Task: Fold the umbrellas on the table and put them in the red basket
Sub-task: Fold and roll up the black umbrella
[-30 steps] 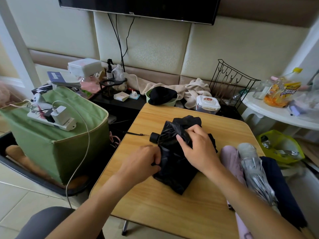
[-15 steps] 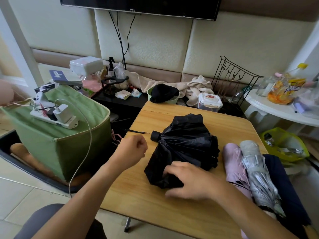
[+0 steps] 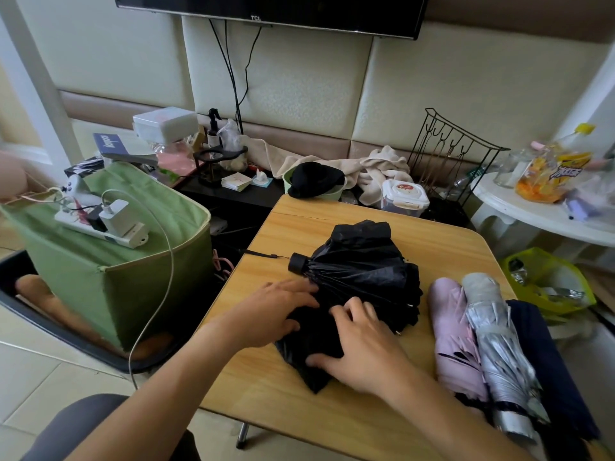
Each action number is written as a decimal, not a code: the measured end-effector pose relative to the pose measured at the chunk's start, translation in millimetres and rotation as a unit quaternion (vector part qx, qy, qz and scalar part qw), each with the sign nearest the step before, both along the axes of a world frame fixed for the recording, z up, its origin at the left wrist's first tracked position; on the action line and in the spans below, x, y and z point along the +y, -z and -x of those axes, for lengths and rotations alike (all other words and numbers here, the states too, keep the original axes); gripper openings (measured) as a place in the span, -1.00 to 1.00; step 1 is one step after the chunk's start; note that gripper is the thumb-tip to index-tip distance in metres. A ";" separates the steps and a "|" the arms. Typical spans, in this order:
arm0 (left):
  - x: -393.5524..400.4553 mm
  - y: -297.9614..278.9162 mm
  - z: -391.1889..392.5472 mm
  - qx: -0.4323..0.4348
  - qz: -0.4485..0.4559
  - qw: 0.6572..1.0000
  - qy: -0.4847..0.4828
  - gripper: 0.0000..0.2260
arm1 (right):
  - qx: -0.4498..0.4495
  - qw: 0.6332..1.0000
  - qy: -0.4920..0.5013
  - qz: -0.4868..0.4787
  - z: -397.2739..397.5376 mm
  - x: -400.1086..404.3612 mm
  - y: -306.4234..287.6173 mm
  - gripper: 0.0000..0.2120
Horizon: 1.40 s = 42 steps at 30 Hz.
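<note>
While both hands are working on it, the black umbrella (image 3: 359, 281) is lying across the middle of the wooden table (image 3: 442, 241), its thin canopy fabric bunching into crinkled, glossy folds and its round black cap pointing left, with a thin wrist strap trailing off past the table edge. The left hand (image 3: 269, 317) is resting flat on the near part of the canopy, fingers straight and slightly spread, pressing the cloth down. The right hand (image 3: 362, 347) is lying just beside it, fingers also spread over the fabric, thumb stretched toward the left along the lower edge (whether it is pinching any cloth I cannot tell). At the table's right side three collapsed umbrellas are lying side by side, touching: a pale pink umbrella (image 3: 452, 331) with a matte skin, a silver umbrella (image 3: 499, 347) with a shiny, wrinkled, foil-like surface, and a dark navy umbrella (image 3: 545, 361) at the outer edge. Left of the table, a boxy green fabric bin (image 3: 109, 281) is carrying a white power strip (image 3: 103, 227).
</note>
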<state>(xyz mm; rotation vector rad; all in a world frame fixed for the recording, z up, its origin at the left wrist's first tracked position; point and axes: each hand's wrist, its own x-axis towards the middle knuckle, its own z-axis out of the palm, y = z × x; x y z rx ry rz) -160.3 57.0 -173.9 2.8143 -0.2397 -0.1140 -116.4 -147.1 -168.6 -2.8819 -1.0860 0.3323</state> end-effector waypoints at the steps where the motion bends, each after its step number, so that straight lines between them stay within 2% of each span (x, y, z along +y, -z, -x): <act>1: 1.7 1.3 -0.1 0.030 -0.006 1.000 0.007 -0.49 | -0.001 1.000 -0.001 0.013 2.2 -1.0 0.1 -0.20; 4: 8.0 6.9 1.2 0.110 -0.005 0.993 0.029 -0.25 | 0.013 0.999 0.000 0.037 5.4 -4.3 -1.1 -0.11; 7: 12.8 13.0 0.0 0.146 -0.012 0.989 0.033 -0.04 | 0.024 0.998 -0.004 0.060 6.3 -8.0 -0.8 0.01; 11: 14.4 18.7 -1.3 0.186 -0.051 0.980 0.039 -0.04 | 0.043 0.995 -0.009 0.087 8.4 -9.6 -0.7 0.11; 14: 15.6 18.9 -2.2 0.207 -0.054 0.976 0.041 -0.05 | 0.082 0.991 -0.018 0.101 6.4 -7.8 -13.1 0.07; 15: 15.8 18.9 -2.5 0.210 -0.054 0.975 0.042 -0.05 | 0.097 0.991 -0.015 0.093 3.8 -7.7 -19.5 0.00; 17: 16.2 19.3 -2.8 0.211 -0.054 0.975 0.046 -0.05 | 0.085 0.996 0.004 0.018 -5.0 -8.4 -31.2 -0.32; 19: 16.7 19.5 -2.0 0.212 -0.050 0.975 0.046 -0.05 | 0.002 0.991 0.021 -0.133 -15.4 -9.1 -35.4 -0.75; 21: 17.6 18.9 -1.6 0.215 -0.047 0.974 0.047 -0.04 | -0.148 0.958 0.015 -0.244 -27.1 -10.9 -36.0 -0.97; 23: 17.5 17.9 -2.0 0.218 -0.048 0.974 0.046 -0.04 | -0.267 0.932 0.007 -0.245 -45.3 -15.5 -30.6 -0.91; 24: 17.1 17.5 -2.4 0.218 -0.048 0.974 0.046 -0.04 | -0.273 0.938 0.011 -0.211 -54.7 -18.5 -27.8 -0.81; 26: 15.8 17.3 -2.6 0.219 -0.049 0.973 0.047 -0.04 | -0.229 0.961 0.037 -0.151 -71.7 -25.0 -23.5 -0.71; 29: 15.5 17.2 -2.0 0.218 -0.048 0.974 0.046 -0.05 | -0.206 0.949 0.035 -0.236 -87.2 -31.3 -17.4 -0.88; 34: 14.7 16.8 -2.9 0.217 -0.041 0.974 0.044 -0.04 | -0.229 0.909 -0.018 -0.348 -87.8 -20.5 -24.6 -0.92; 42: 12.6 11.6 -2.6 0.212 -0.026 0.976 0.032 -0.02 | -0.127 0.924 0.026 -0.360 -89.3 -11.9 -22.2 -0.78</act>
